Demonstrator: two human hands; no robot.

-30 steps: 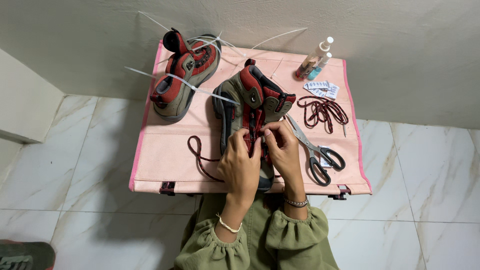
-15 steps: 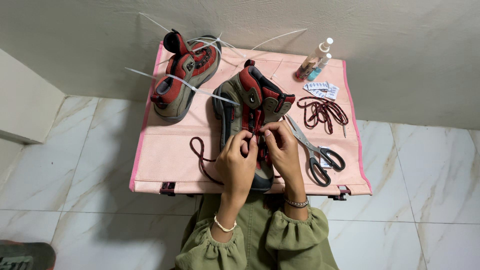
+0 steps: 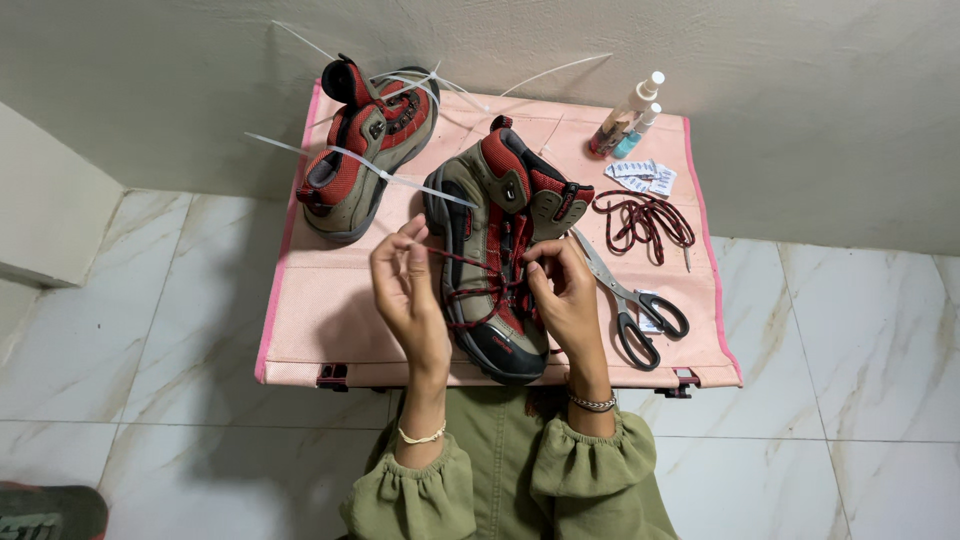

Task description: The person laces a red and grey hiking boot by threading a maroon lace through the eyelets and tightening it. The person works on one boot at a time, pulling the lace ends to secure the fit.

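On the pink table (image 3: 330, 330), the far-left boot (image 3: 365, 150) lies bristling with white zip ties (image 3: 350, 160). The left hand (image 3: 410, 290) pinches a dark red lace (image 3: 455, 262), drawn taut from the near boot (image 3: 495, 260) at the table's middle. The right hand (image 3: 565, 295) pinches the lace at the eyelets. Scissors (image 3: 630, 305) lie just beside it; a spare lace (image 3: 645, 218), small packets (image 3: 640, 178) and two spray bottles (image 3: 628, 118), contents unclear, sit further right.

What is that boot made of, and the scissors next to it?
The boot looks like matte grey-brown suede or leather with red woven mesh panels, and a dark toe cap that is probably rubber. The scissors have shiny grey blades, likely steel, and smooth black loop handles that look like plastic.
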